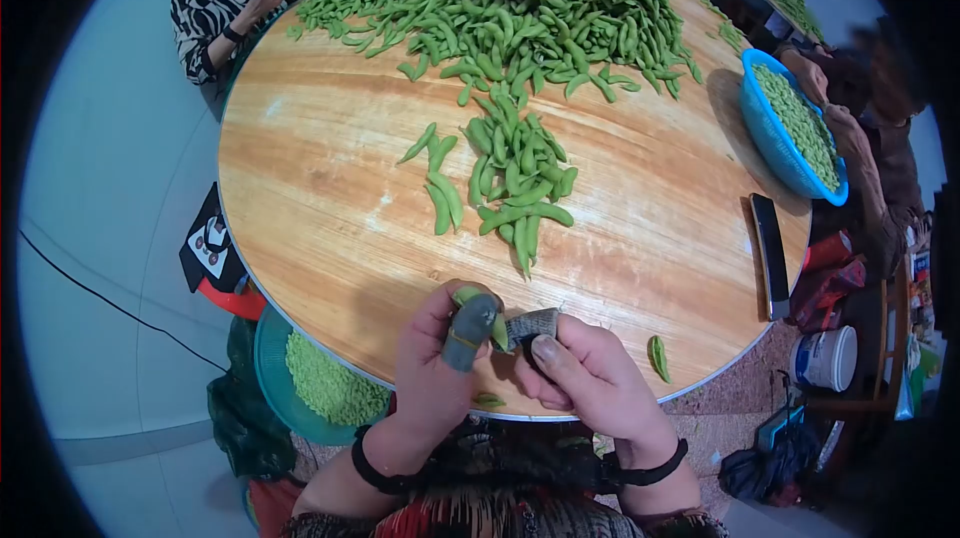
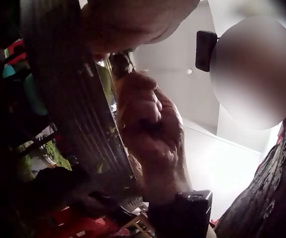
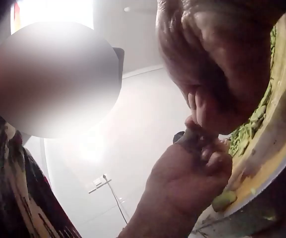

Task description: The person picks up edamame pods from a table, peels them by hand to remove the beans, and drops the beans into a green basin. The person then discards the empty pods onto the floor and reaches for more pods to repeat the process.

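Observation:
My left hand (image 1: 435, 358) grips a green soybean pod (image 1: 499, 331) over the table's near edge. Its thumb wears a grey cover with a yellowish band around it and lies across the pod. Close against it, my right hand (image 1: 600, 373) has its fingers curled, with a grey wrap (image 1: 535, 323) on one finger right at the pod's end. The right thumb presses in toward that wrapped finger. In the left wrist view a hand (image 2: 150, 124) shows dimly from below. In the right wrist view both hands meet at the fingertips, and the pod is hidden.
A small pile of pods (image 1: 520, 163) lies ahead, with a large heap (image 1: 540, 8) behind it. One loose pod (image 1: 659, 359) and a phone (image 1: 769, 258) lie to the right. A basin of shelled beans (image 1: 265, 368) stands below left; another person holds a blue basket (image 1: 770, 133).

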`<state>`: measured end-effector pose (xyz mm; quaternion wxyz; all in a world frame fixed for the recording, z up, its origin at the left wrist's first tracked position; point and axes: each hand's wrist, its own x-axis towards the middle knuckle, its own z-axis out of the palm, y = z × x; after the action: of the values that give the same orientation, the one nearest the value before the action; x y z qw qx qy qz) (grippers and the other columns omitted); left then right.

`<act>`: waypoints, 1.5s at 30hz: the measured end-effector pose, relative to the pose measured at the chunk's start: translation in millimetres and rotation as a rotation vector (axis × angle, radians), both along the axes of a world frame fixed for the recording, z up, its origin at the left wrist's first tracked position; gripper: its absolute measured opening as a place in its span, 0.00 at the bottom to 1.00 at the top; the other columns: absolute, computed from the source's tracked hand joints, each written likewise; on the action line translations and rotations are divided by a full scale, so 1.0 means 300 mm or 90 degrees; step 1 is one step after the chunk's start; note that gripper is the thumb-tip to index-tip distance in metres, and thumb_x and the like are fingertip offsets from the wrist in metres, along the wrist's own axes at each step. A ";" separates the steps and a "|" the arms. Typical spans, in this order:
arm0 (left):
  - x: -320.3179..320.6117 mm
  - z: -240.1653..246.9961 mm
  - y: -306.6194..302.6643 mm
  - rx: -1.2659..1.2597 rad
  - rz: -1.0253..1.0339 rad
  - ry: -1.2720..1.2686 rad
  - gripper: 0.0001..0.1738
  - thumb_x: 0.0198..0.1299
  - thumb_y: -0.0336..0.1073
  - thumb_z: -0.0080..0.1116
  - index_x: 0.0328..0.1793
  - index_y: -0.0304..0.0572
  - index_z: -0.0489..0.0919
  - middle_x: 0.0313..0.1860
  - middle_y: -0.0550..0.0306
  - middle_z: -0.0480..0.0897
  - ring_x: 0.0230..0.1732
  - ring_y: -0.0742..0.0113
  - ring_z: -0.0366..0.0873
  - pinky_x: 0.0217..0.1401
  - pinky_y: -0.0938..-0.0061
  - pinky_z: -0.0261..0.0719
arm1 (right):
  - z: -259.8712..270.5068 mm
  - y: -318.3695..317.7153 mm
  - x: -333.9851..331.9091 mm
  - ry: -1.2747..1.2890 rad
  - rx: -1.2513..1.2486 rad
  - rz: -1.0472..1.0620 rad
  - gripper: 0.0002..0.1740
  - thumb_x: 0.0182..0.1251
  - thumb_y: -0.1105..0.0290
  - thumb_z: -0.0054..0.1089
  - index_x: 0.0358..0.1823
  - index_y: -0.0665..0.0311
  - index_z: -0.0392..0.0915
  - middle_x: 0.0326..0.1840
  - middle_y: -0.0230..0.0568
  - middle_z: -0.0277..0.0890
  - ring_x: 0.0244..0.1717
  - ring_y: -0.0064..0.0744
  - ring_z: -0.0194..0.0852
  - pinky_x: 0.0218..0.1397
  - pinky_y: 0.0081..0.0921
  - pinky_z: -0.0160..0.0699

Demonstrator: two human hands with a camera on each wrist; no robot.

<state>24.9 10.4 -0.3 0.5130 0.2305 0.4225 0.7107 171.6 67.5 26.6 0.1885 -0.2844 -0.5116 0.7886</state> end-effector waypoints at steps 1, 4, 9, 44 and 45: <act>0.000 -0.003 0.000 0.011 0.010 0.083 0.06 0.59 0.30 0.56 0.41 0.38 0.74 0.31 0.65 0.76 0.32 0.80 0.71 0.38 0.83 0.70 | -0.010 0.008 0.001 0.001 -0.001 0.005 0.11 0.74 0.68 0.39 0.35 0.65 0.68 0.22 0.26 0.65 0.18 0.11 0.55 0.20 0.12 0.55; 0.012 -0.005 -0.003 0.006 0.030 0.214 0.06 0.61 0.33 0.54 0.40 0.38 0.73 0.29 0.65 0.76 0.30 0.80 0.71 0.34 0.84 0.70 | -0.025 0.026 -0.001 0.031 -0.060 0.060 0.11 0.74 0.69 0.39 0.34 0.65 0.67 0.23 0.27 0.65 0.19 0.11 0.54 0.19 0.12 0.53; 0.035 0.021 -0.012 -0.012 0.060 0.134 0.03 0.55 0.27 0.54 0.35 0.37 0.74 0.31 0.66 0.75 0.32 0.81 0.68 0.34 0.85 0.65 | -0.028 0.030 -0.006 0.094 -0.247 0.053 0.09 0.74 0.70 0.40 0.36 0.64 0.66 0.24 0.29 0.65 0.17 0.10 0.50 0.18 0.09 0.49; -0.113 -0.004 -0.079 0.061 -0.343 0.438 0.20 0.62 0.25 0.49 0.62 0.37 0.70 0.39 0.58 0.80 0.31 0.77 0.72 0.37 0.79 0.73 | -0.023 0.203 -0.069 -0.605 0.845 -0.143 0.10 0.61 0.71 0.54 0.38 0.72 0.73 0.19 0.52 0.73 0.22 0.48 0.74 0.26 0.37 0.70; -0.114 -0.001 -0.072 0.061 -0.341 0.436 0.20 0.62 0.25 0.49 0.62 0.37 0.70 0.39 0.58 0.80 0.31 0.77 0.72 0.37 0.79 0.73 | -0.010 0.182 -0.057 -0.482 0.617 -0.157 0.10 0.62 0.69 0.54 0.36 0.71 0.73 0.18 0.45 0.72 0.20 0.39 0.72 0.24 0.32 0.69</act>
<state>-9.3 -11.1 -0.6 0.4981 0.5781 0.4601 0.4539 154.5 122.0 23.5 0.1916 -0.4831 -0.8056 0.2843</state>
